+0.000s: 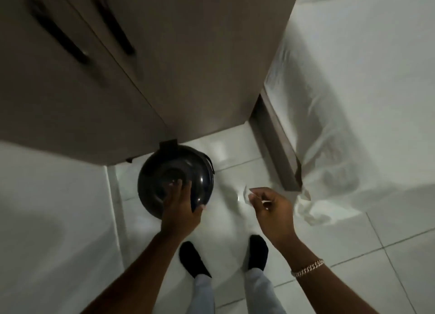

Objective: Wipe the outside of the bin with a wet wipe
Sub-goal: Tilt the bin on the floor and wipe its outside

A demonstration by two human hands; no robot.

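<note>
Head | left grip (181,210) flat on closed bin (162,172); right grip (273,210) pinches wet wipe (246,193)

Seen from above, the bin (164,172) shows only its lid, its outer walls hidden beneath. The left hand (181,208) covers the lid from centre to 5 o'clock, and whether it grips or merely rests cannot be told. The wipe (246,192) pinched by the right hand (273,210) is a small white blur against the pale floor (400,266), and the cupboard handles (58,33) at 10 o'clock are smeared.
</note>
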